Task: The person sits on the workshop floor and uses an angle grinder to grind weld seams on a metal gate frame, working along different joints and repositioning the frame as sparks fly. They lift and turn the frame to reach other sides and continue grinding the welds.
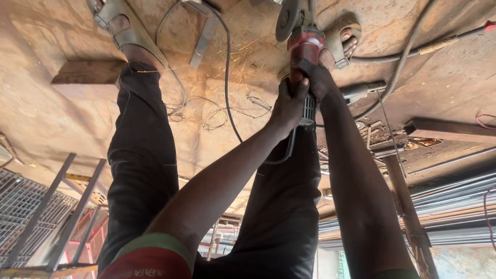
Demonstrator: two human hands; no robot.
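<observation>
Both hands hold a red and black angle grinder between my legs, low over the dusty ground. My left hand is wrapped round the rear of its body. My right hand grips it closer to the head. The grey disc sits at the top, and orange sparks spray to the left. A flat metal bar lies just left of the disc. The grinder's black cable loops across the ground. My sandalled feet stand on either side.
A second power tool lies on the ground to the right, with a hose above it. A block sits at left. A steel section and stacked bars are at right, metal frames at lower left.
</observation>
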